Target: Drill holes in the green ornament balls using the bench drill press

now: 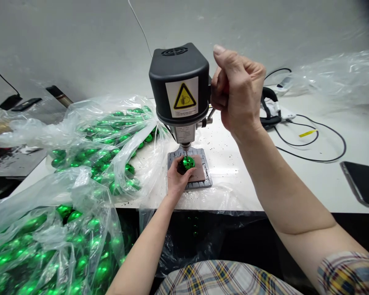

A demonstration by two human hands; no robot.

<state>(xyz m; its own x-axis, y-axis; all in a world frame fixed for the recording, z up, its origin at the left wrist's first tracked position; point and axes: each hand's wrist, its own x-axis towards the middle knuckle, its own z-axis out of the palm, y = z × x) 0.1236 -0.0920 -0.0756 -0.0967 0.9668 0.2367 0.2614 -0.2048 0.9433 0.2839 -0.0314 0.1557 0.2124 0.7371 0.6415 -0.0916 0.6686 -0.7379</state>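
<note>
A small bench drill press (178, 82) with a black housing and a yellow warning label stands on the white table. Under its bit, a shiny green ball (189, 162) rests on a brownish pad (199, 174) laid over the grey slotted base (208, 183). My left hand (177, 177) holds the ball from the left and front, thumb and fingers curved around it. The drill bit meets or nearly meets the ball's top; contact is too small to tell. Raised beside the housing, my right hand (238, 84) is closed around the press's feed lever, mostly hidden by the fingers.
Clear plastic bags (89, 135) of green balls lie left on the table, with another bag (58, 241) in front of the edge. Dark shavings surround the base. At right are a phone (363, 184), a black cable (341, 153) and a black strapped device (269, 108).
</note>
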